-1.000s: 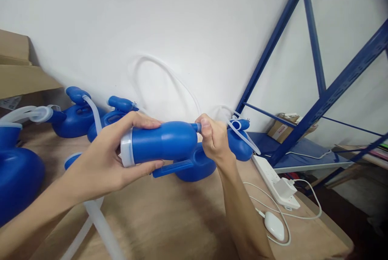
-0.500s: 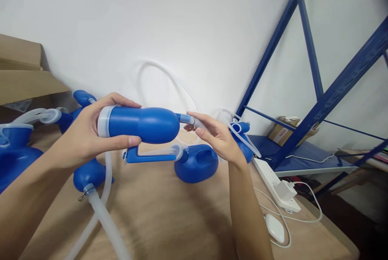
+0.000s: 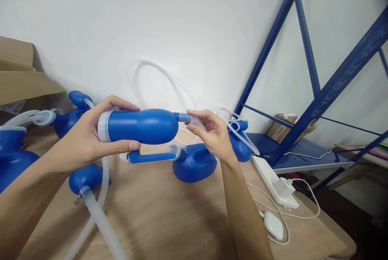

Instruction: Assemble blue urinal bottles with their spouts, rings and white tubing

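Note:
A blue plastic urinal funnel [image 3: 142, 125] with a translucent rim lies level in the air above the table. My left hand [image 3: 91, 130] is wrapped round its rimmed end, thumb below and fingers above. At its narrow spout, a clear hose [image 3: 195, 121] is fitted on. My right hand [image 3: 214, 130] pinches this hose just past the joint, between thumb and fingers. Behind and below stands a blue urinal bottle [image 3: 194, 165] with a blue handle [image 3: 153, 157] near its neck, partly hidden by the funnel and my right hand.
More blue urinal bottles with hoses stand at left [image 3: 18, 163] and right [image 3: 239, 142]. A thick translucent hose [image 3: 103, 223] runs toward me. A cardboard box [image 3: 27, 86] is at far left. At right are a power strip [image 3: 274, 183], a white charging case [image 3: 273, 225] and blue shelving [image 3: 315, 90].
My right hand has shifted slightly left along with the hose, its thumb now nearer the spout joint. My left hand keeps its hold, and the whole view has moved a little.

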Demonstrator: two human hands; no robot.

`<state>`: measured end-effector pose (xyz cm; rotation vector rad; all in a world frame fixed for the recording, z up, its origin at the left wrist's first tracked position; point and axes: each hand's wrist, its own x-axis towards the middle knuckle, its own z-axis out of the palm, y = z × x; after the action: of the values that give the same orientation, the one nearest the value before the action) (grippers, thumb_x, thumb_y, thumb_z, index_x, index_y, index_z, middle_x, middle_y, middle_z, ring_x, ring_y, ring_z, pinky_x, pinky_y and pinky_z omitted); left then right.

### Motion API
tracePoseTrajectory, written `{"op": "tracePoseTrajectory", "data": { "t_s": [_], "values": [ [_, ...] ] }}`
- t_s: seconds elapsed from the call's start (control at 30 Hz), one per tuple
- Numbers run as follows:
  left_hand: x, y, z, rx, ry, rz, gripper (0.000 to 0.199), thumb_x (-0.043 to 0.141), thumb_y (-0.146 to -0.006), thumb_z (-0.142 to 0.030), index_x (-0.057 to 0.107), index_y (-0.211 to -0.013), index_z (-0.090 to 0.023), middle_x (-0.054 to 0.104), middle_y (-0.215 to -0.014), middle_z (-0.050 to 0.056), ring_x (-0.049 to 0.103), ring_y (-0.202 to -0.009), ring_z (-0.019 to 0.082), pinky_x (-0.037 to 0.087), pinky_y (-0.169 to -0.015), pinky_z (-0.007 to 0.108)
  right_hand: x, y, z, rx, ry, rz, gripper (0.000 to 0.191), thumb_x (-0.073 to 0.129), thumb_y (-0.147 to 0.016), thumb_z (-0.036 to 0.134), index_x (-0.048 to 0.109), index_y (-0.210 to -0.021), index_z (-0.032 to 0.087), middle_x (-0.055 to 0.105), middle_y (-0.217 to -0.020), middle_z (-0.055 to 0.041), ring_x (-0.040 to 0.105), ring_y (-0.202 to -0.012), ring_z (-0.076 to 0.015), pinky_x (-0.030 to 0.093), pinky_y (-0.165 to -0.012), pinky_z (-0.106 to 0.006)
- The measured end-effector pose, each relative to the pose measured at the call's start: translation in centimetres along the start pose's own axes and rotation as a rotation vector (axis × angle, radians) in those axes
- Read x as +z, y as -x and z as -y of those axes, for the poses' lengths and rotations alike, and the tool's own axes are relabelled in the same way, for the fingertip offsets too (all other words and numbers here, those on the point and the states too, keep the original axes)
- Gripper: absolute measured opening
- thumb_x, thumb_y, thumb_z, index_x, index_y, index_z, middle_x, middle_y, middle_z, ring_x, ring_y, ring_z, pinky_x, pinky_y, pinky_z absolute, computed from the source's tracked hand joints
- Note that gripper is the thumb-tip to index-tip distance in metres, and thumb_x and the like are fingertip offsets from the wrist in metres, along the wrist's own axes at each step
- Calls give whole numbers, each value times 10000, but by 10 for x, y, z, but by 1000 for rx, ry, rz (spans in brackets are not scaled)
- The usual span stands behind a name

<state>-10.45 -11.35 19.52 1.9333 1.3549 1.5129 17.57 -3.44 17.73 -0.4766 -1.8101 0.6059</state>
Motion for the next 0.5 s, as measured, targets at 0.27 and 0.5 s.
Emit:
{"op": "tracePoseTrajectory", "data": {
  "t_s": [0.27, 0.5],
  "values": [
    [6, 0, 4, -32, 79, 33, 549, 923, -598, -464, 631, -1031, -294, 665, -1158, 9, 614, -902, 214, 521, -703, 239, 9, 4, 1, -127, 170, -90, 232, 733, -957, 270, 773, -1182, 313, 803, -1179, -13, 765, -1089, -224, 633, -1017, -427],
    [6, 0, 5, 1, 1, 31, 538, 913, -620, -483, 634, -1036, -287, 671, -1161, 16, 624, -938, 239, 532, -730, 250, 19, 4, -11, -49, 76, -75, 189, 675, -979, 292, 715, -1161, 262, 792, -1137, -42, 775, -1057, -203, 661, -967, -383]
  ]
}}
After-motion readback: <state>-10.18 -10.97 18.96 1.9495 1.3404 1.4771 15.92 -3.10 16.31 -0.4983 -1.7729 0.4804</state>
